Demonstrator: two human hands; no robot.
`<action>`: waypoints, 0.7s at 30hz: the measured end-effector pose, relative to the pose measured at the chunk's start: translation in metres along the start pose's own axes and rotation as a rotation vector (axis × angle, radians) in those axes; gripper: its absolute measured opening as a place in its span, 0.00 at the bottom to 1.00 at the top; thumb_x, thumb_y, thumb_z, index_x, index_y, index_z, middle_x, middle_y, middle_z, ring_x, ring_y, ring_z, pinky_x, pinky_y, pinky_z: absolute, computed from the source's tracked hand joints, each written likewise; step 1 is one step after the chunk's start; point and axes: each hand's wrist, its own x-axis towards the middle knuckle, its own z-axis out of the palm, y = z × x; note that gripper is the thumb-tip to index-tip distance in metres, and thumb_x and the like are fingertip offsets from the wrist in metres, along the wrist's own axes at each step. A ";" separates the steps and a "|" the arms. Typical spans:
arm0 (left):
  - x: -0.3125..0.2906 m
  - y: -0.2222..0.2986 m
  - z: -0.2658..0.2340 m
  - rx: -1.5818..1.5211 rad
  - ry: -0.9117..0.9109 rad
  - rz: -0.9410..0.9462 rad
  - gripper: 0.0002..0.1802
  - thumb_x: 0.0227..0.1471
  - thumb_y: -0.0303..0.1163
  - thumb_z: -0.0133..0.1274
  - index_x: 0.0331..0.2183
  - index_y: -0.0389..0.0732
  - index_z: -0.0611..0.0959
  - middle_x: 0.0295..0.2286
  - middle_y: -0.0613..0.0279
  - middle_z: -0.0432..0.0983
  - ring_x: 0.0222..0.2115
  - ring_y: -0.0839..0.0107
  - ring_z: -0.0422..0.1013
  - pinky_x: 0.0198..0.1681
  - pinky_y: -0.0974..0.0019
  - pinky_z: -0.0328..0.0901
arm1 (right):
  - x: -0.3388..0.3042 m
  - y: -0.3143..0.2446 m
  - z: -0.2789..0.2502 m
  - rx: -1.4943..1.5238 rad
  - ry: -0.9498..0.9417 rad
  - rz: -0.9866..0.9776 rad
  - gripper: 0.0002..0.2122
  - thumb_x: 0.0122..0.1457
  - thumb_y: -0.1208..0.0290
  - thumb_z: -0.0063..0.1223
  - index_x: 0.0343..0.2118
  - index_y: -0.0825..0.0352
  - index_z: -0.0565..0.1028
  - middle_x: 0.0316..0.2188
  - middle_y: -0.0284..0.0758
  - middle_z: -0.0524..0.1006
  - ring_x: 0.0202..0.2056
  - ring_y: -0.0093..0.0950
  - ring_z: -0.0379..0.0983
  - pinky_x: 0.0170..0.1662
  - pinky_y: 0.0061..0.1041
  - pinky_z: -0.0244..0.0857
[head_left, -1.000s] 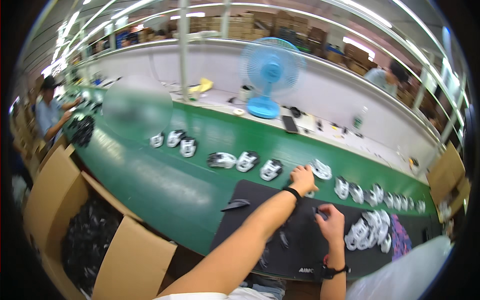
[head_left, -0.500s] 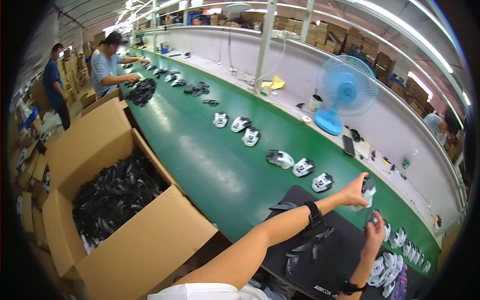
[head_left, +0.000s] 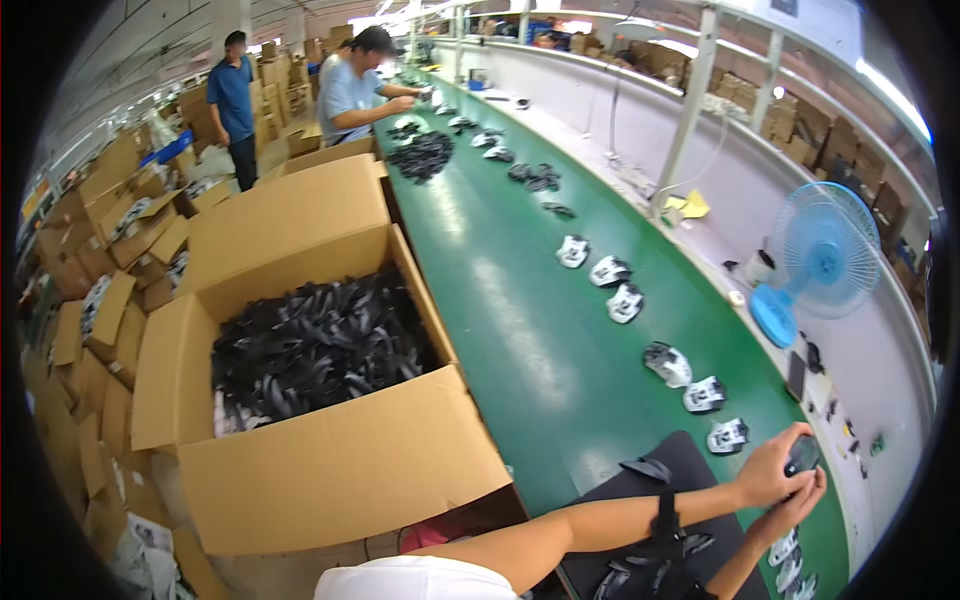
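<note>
Over the right edge of the green bench (head_left: 500, 330), my two hands meet around a dark-topped computer mouse shell (head_left: 803, 456). My left hand (head_left: 772, 470) wraps its far side, fingers closed. Just below it, my right hand (head_left: 797, 506) presses its fingers against the near side of the shell. What lies under the fingers is hidden. White and black mouse shells stand in a line beyond my hands, the closest (head_left: 728, 436) beside my left wrist. Under my forearms is a black mat (head_left: 690, 460) with loose curved black parts (head_left: 640, 575).
On my left stands a big open carton (head_left: 340, 500) full of curved black plastic pieces (head_left: 320, 350). A blue fan (head_left: 825, 262) and a phone (head_left: 796, 376) sit on the right ledge. Two people (head_left: 350, 90) (head_left: 232, 110) are farther up the bench, one working at it.
My hands, apart before, have come together on the mouse shell; the right hand brought a small dark piece to it. The view has swung left.
</note>
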 end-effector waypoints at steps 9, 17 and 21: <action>-0.001 -0.015 0.000 -0.014 -0.282 0.101 0.31 0.36 0.35 0.56 0.44 0.41 0.64 0.31 0.48 0.69 0.32 0.46 0.68 0.34 0.53 0.63 | 0.015 0.024 -0.015 0.372 0.053 0.392 0.21 0.64 0.54 0.36 0.50 0.67 0.67 0.46 0.35 0.69 0.47 0.28 0.68 0.50 0.27 0.63; -0.032 0.011 0.030 0.209 -0.178 0.159 0.22 0.43 0.36 0.52 0.41 0.39 0.67 0.28 0.47 0.67 0.28 0.45 0.68 0.30 0.48 0.61 | 0.011 0.053 -0.034 0.463 -0.037 0.398 0.21 0.64 0.54 0.36 0.50 0.66 0.67 0.46 0.35 0.70 0.47 0.28 0.68 0.49 0.27 0.64; -0.025 -0.005 0.022 0.140 -0.153 0.102 0.16 0.49 0.32 0.47 0.41 0.39 0.67 0.27 0.47 0.66 0.26 0.44 0.68 0.29 0.50 0.62 | 0.030 0.086 -0.075 0.511 -0.103 0.373 0.21 0.64 0.54 0.36 0.50 0.66 0.67 0.46 0.35 0.70 0.47 0.28 0.69 0.49 0.27 0.65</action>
